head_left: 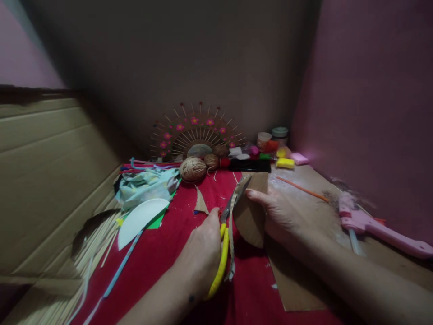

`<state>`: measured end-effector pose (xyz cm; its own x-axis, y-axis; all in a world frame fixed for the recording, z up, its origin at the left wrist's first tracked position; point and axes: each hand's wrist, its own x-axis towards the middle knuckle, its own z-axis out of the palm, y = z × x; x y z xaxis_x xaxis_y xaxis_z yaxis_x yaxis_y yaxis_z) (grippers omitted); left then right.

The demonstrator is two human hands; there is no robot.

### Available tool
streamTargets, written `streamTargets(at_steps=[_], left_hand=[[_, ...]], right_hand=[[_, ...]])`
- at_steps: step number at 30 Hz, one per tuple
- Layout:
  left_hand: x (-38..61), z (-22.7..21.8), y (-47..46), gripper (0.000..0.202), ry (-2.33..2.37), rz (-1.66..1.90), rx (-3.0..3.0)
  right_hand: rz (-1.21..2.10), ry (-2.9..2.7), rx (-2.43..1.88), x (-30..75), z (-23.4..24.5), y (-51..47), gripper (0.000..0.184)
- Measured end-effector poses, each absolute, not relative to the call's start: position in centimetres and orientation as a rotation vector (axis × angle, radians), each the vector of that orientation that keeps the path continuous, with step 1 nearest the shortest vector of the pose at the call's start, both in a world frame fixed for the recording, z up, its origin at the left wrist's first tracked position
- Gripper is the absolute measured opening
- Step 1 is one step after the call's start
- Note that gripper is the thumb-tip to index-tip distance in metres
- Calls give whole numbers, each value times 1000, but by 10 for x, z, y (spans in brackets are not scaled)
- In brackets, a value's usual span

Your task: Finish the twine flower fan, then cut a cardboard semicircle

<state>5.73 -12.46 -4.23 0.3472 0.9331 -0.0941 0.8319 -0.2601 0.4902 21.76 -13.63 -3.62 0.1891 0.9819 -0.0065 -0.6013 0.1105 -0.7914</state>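
My left hand (204,246) is closed round the yellow handles of a pair of scissors (223,253). Their blades lie along the curved edge of a piece of brown cardboard (250,216). My right hand (279,212) grips that cardboard at its right side, thumb on top near the blade tips. A narrow trimmed strip (232,243) hangs down beside the blades. Left of the scissors, a small pointed cardboard scrap (200,201) lies on the red cloth (176,262).
A pink glue gun (382,230) and an orange stick (302,188) lie at right. Behind are twine balls (192,169), a flowered stick fan (194,128) and yellow clay (285,163). A white half-disc (142,221), patterned cloth (145,183) and thin sticks (96,250) lie left.
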Motion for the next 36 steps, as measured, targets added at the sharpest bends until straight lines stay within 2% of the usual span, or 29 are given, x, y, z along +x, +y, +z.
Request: streamTargets(at_steps=[7,13,21,28,32,36], left_hand=[[54,-34,-127,53,1474,296,2238],[57,-42,-123,45,1517,323,2172],[54,-35,-124,41,1504,175,2252],[58,-33,-124,18,1499,84,2315],[57,-34,-121,18,1488,74,2327],[56,-29,-119,17,1480,-83,2397]], right_hand=[[1299,-634,-764,218,-39,-136,26],[1314,-611,-755,217,-41,-136,19],[1302,-644,-778,219,-43,-135,23],[1303,-664,-790,219,-44,-135,22],[1307,-652,-807,219,-43,-135,22],[1311,-663,-833,221,-41,-135,25]])
